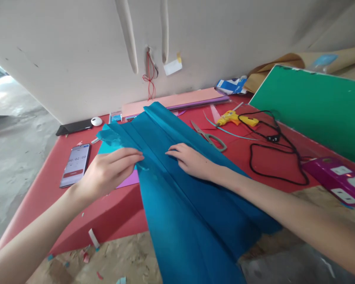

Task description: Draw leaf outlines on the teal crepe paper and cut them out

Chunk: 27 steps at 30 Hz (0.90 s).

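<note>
A large blue sheet (177,197) with long creases, paper or thin plastic wrap, spreads across the table and hangs over the near edge. My left hand (114,167) pinches the sheet's left edge between thumb and fingers. On the middle of the same sheet rests my right hand (192,157), its fingers a little bent and apart, touching the surface without gripping it. Near the sheet's left edge, a purple piece (128,181) shows partly from underneath. Scissors (210,137) lie just past the sheet's right side, not held.
A yellow glue gun (235,118) with a looping black cord (251,157) lies right, near a purple power strip (340,179) and a green board (316,106). Left on the red table (35,189) are a lit phone (75,165) and a dark phone (73,127). Scraps litter the front.
</note>
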Motion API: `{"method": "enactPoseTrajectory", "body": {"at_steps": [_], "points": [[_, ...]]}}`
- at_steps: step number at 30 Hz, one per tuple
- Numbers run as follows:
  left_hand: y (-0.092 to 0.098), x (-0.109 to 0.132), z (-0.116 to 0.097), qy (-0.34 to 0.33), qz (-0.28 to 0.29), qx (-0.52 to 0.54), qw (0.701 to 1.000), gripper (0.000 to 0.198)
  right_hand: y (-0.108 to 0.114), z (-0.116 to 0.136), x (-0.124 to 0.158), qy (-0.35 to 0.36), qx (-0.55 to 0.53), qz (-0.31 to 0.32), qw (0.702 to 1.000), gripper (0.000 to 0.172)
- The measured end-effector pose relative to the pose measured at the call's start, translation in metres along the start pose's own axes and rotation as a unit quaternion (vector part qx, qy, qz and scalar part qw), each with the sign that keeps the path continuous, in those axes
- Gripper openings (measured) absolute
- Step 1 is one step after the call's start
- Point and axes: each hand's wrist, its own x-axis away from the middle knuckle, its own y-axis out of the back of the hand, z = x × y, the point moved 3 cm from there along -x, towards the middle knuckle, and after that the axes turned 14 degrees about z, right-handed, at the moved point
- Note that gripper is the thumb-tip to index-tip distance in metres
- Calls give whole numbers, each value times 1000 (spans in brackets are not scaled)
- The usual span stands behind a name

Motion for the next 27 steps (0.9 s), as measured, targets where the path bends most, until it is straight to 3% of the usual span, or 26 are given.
{"method": "enactPoseTrajectory", "body": {"at_steps": [3,7,11,14,18,23,27], "points": [[-3,-39,7,-32,5,16,999,21,13,-16,5,-28,-44,-41,998,38],[-17,-95,16,-66,53,34,996,22,27,-40,14,-65,-146,-63,985,30],[-38,-146,19,-86,112,40,989,21,36,-64,19,-115,-280,-61,951,25],[-52,-165,19,-85,129,48,987,29,40,-77,18,-160,-364,-53,916,35],[-59,-142,22,-59,96,49,992,38,43,-83,19,-206,-435,-38,876,52],[-73,-75,14,-129,136,26,982,30,43,-81,22,-247,-468,-16,848,20],[-89,-44,7,-156,163,-2,974,19,45,-78,21,-275,-446,-4,852,13]]}}
